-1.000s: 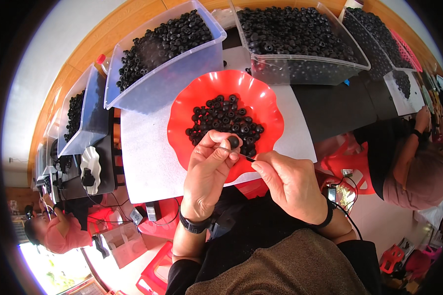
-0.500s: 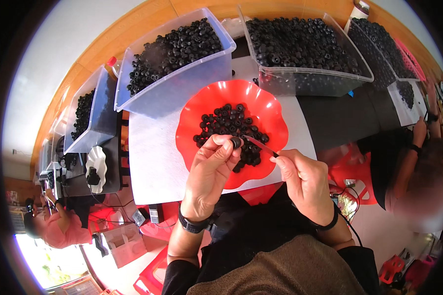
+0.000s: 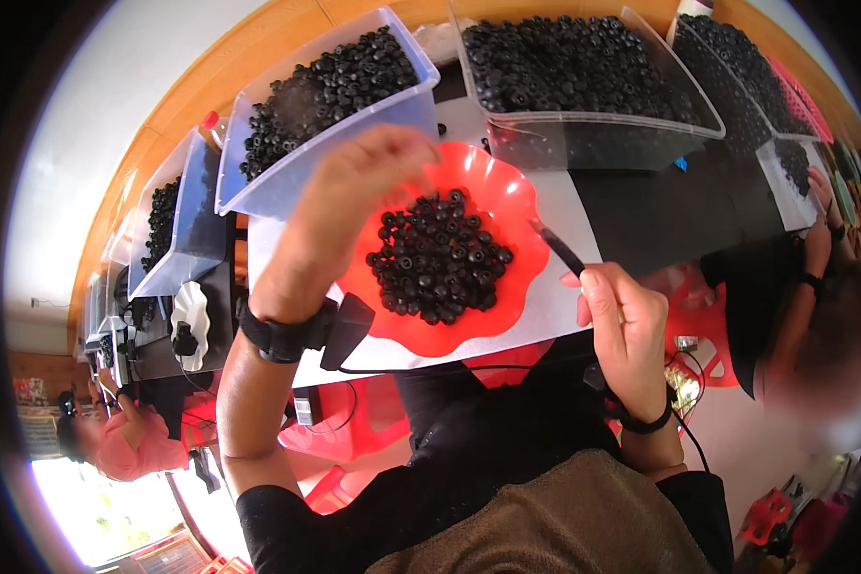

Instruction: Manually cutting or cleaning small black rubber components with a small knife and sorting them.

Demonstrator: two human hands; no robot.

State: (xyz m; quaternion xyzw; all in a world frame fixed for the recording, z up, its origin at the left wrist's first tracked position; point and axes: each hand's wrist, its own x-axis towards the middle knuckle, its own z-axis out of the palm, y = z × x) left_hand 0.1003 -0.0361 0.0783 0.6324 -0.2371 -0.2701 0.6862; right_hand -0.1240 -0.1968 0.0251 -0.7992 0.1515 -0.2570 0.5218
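A red wavy-rimmed bowl (image 3: 518,297) sits before me on a white sheet, with a heap of small round black pieces (image 3: 437,256) in it, some showing a ring-like opening. My left hand (image 3: 354,187), smeared by motion, is over the bowl's upper left rim, close to the blue-tinted bin; its fingers are too blurred to show whether they hold anything. To the right of the bowl, my right hand (image 3: 627,320) is closed around a small knife (image 3: 562,251), whose tip points up and left over the bowl's right rim.
Behind the bowl stand a blue-tinted bin (image 3: 354,142) and a clear bin (image 3: 603,127), both heaped with black pieces. More filled bins are at far left (image 3: 196,234) and far right. A white wavy dish (image 3: 191,325) lies left. People sit at both sides.
My left hand has left the knife and swung up and left toward the blue-tinted bin; the black piece it pinched no longer shows there. My right hand has shifted right with the knife.
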